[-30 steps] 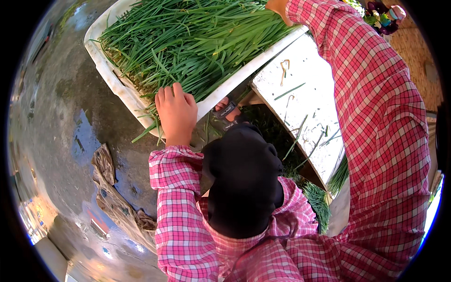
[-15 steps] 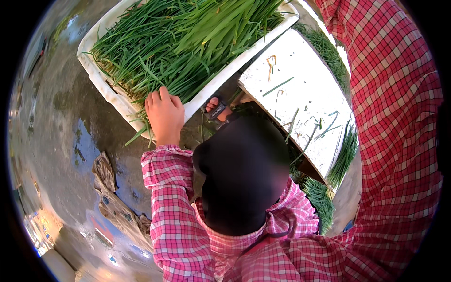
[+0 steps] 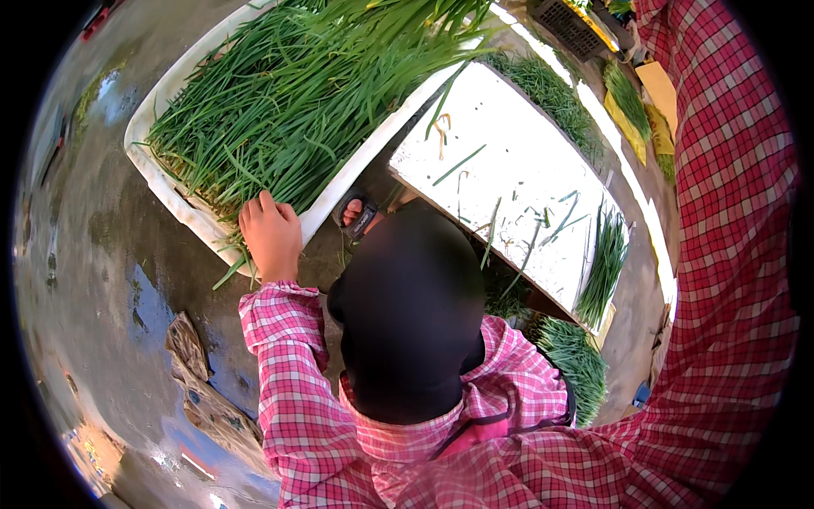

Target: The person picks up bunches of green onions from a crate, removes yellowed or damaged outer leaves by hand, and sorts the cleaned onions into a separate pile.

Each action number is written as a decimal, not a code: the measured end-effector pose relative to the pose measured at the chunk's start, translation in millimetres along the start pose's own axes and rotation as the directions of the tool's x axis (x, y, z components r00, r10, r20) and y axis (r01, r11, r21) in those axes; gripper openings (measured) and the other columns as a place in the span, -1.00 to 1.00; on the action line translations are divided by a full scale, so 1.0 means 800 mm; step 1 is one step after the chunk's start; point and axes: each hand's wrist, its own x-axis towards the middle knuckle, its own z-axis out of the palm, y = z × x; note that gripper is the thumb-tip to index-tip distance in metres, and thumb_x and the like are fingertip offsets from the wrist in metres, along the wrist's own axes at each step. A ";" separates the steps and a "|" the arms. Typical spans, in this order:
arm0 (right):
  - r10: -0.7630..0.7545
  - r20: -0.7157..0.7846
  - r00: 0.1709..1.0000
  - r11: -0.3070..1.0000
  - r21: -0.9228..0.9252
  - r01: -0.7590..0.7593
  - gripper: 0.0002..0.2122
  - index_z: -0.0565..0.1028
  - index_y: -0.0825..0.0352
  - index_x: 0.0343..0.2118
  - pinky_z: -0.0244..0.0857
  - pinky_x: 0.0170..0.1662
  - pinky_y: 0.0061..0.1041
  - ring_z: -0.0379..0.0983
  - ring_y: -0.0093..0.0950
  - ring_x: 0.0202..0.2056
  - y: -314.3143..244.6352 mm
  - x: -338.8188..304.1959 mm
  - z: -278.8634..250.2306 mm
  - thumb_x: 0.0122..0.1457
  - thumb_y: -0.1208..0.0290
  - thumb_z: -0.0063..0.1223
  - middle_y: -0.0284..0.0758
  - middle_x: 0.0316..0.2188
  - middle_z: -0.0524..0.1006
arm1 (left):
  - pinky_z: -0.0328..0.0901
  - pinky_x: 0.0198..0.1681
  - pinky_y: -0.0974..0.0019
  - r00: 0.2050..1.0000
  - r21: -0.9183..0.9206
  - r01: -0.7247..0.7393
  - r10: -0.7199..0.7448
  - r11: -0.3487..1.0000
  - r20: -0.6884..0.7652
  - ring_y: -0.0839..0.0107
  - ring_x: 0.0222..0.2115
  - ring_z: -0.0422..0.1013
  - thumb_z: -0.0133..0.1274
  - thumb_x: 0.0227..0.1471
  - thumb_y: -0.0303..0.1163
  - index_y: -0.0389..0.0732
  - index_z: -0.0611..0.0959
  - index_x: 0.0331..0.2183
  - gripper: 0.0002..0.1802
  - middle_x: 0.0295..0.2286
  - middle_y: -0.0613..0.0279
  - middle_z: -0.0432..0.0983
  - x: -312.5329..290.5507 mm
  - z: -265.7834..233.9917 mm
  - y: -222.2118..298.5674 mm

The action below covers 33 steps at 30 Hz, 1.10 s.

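A white foam box full of long green garlic chives stands at the upper left. My left hand is over its near corner, fingers bent and closed on the lower ends of the chives. Stray blades poke out past the rim beside it. At the top of the view, a blurred bunch of chives rises above the rest. My right arm, in a pink checked sleeve, reaches up along the right side. Its hand is outside the picture.
Right of the box is a white board with scattered cut blades and a chive bundle on its edge. More chives lie below it. A dark crate stands at the upper right, a brown cloth on the wet floor.
The view has shifted, bringing the dark crate and more chives in at the upper right. The top bunch of chives has lifted and blurred. My left hand stays at the box's corner.
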 end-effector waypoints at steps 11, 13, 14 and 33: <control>0.301 0.120 0.946 0.875 0.361 -0.324 -0.47 0.21 0.38 -0.12 0.17 -0.47 -0.51 0.28 -0.55 -0.55 0.120 -0.154 0.039 -0.28 0.52 0.03 -0.33 -0.52 0.40 | 0.14 -0.26 0.15 1.000 -0.027 -0.007 0.007 1.000 -0.002 0.12 -0.39 0.25 -0.17 -0.21 -0.49 -0.33 0.37 -0.48 -0.86 -0.54 0.02 0.32 0.000 0.007 0.004; 0.309 0.148 0.940 0.699 0.635 -0.329 -0.48 0.22 0.39 -0.12 0.17 -0.47 -0.52 0.28 -0.56 -0.55 0.117 -0.172 0.095 -0.27 0.52 0.02 -0.34 -0.52 0.40 | 0.14 -0.27 0.15 1.000 0.006 0.010 -0.010 1.000 0.022 0.12 -0.39 0.25 -0.17 -0.21 -0.49 -0.33 0.37 -0.48 -0.86 -0.54 0.02 0.31 -0.003 -0.004 0.000; 0.337 0.174 0.925 0.551 0.760 -0.344 -0.49 0.22 0.39 -0.12 0.17 -0.47 -0.52 0.28 -0.57 -0.55 0.103 -0.196 0.120 -0.27 0.52 0.02 -0.34 -0.52 0.40 | 0.14 -0.27 0.15 1.000 0.005 0.001 -0.001 1.000 0.012 0.12 -0.39 0.25 -0.17 -0.21 -0.49 -0.33 0.37 -0.48 -0.86 -0.54 0.02 0.31 -0.001 -0.002 0.001; 0.066 0.837 0.543 0.189 0.524 -0.830 -0.15 0.15 0.63 -0.12 0.25 -0.23 -0.43 0.27 -0.31 -0.14 -0.292 -0.249 0.372 -0.19 -0.24 -0.16 0.05 -0.18 0.27 | 0.14 -0.29 0.15 1.000 0.002 0.015 -0.015 1.000 0.017 0.10 -0.40 0.24 -0.18 -0.20 -0.47 -0.34 0.38 -0.48 -0.85 -0.51 -0.01 0.31 -0.004 0.002 -0.005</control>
